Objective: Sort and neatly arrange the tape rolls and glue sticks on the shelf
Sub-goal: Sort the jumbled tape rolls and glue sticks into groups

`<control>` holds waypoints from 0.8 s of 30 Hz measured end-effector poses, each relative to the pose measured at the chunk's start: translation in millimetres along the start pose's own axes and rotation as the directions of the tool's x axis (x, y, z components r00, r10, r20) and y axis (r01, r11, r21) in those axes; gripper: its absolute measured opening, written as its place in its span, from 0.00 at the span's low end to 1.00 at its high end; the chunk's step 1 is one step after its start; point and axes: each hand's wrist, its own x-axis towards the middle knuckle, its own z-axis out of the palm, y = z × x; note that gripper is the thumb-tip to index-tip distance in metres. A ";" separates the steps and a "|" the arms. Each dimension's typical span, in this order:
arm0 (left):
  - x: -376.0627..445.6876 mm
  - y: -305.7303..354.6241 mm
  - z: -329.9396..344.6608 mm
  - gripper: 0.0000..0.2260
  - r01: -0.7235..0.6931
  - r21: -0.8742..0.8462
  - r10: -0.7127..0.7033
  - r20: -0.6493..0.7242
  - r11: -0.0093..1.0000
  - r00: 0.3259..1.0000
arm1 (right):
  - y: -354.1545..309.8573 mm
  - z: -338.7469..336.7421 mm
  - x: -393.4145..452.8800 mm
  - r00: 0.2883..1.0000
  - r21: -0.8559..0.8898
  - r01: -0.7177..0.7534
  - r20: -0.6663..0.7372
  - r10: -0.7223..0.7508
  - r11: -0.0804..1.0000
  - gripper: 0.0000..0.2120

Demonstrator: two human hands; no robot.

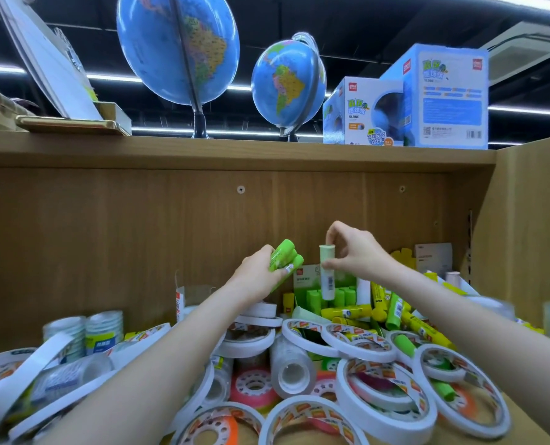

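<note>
Green glue sticks (286, 260), a small bunch of them, sit gripped in the left hand (261, 274), whose fingers curl round their lower ends so that the caps point up and to the right. Just beside it the right hand (357, 252) pinches a pale green glue stick (327, 276) by its cap between thumb and fingertips, holding it upright above an open green display box (323, 284) that has more sticks standing in it. Both hands are raised in front of the wooden back panel of the shelf (139, 252). Below them lies a jumbled heap: white double-sided tape rolls (386, 396) overlap across the front and right, clear tape rolls (102, 332) stand at the left, and yellow and green glue sticks (395, 313) lie scattered to the right of the box. On the board above stand two globes (177, 49) and boxed globes (405, 101).
</note>
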 end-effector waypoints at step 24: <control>6.1 8.9 7.4 0.12 -0.043 0.180 0.005 0.205 0.983 0.979 | 6.4 12.6 -1.9 0.948 -0.348 -0.175 0.192 0.253 0.921 0.22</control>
